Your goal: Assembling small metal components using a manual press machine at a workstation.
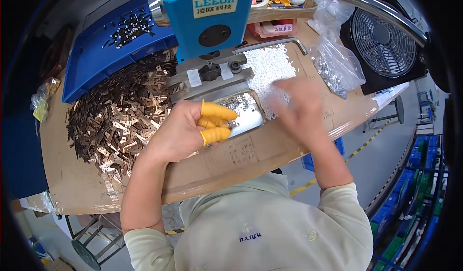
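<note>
My left hand (185,129) wears yellow finger covers on its fingertips. Its fingers are curled together over a shiny metal tray (251,119) holding small metal rings; whatever lies between the fingertips is too small to make out. My right hand (301,107) is smeared by motion at the near right edge of a heap of small white parts (270,66), so its fingers cannot be read. Beyond the tray stands a metal fixture (212,80) with a dark clamped piece, beneath a blue press head (207,20). A large pile of flat brown and coppery metal strips (125,112) spreads to the left.
At the back left lies a blue tray (91,64) with small dark parts. A bent metal bar (289,40) rests behind the white heap. On the right are a clear plastic bag (337,68) of small parts and a black fan (383,42). A cardboard box (284,13) stands at the back.
</note>
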Demonstrator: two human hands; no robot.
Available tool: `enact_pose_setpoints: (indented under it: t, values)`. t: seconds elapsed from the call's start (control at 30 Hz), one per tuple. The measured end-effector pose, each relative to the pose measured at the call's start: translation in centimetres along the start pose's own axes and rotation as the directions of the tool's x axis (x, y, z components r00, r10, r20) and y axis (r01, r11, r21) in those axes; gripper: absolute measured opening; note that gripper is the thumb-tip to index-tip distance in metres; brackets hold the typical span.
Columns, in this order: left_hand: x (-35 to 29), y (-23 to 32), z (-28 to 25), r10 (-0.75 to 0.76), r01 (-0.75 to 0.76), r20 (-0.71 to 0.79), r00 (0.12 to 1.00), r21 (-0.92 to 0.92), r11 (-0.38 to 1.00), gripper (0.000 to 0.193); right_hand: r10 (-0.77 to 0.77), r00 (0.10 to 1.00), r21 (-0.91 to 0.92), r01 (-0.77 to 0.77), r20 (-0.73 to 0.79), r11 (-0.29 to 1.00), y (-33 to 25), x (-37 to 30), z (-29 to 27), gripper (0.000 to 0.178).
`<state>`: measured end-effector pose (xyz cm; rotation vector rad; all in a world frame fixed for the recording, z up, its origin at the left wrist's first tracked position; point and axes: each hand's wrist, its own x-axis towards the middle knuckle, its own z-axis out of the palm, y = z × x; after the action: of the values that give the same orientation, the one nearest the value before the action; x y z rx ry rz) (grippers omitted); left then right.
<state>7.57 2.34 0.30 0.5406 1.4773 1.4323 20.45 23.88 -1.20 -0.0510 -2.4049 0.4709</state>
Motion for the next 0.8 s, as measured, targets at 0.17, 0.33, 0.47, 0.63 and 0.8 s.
enact_pose_setpoints:
  t: [0.17,0.33,0.47,0.63,0.8]
  values:
    - [0.9,-0.2,-0.5,0.103,-0.100,-0.179,0.978,0.029,0.995,0.024,0.193,0.981,-0.386,-0.166,0.032,0.907,9.2,0.0,-1.5,0.007]
    - [1.0,0.0,-0.3,0.149,-0.165,-0.270,0.951,-0.039,0.985,0.025,0.204,0.975,-0.403,-0.151,0.090,0.902,10.3,0.3,-0.9,0.007]
    - [1.5,0.0,-0.7,0.173,-0.201,-0.343,0.923,-0.049,0.978,0.031,0.432,0.896,0.035,-0.437,0.098,0.899,7.2,1.2,-0.5,0.006]
    - [1.3,0.0,-0.4,0.219,-0.237,-0.411,0.885,0.009,0.972,0.043,0.277,0.930,0.405,-0.356,0.240,0.842,-0.5,3.5,1.1,0.005]
    - [0.8,0.3,-0.1,0.305,-0.264,-0.408,0.860,0.156,0.952,0.053,-0.034,0.983,0.317,-0.025,0.178,0.948,-4.2,4.2,3.3,0.009]
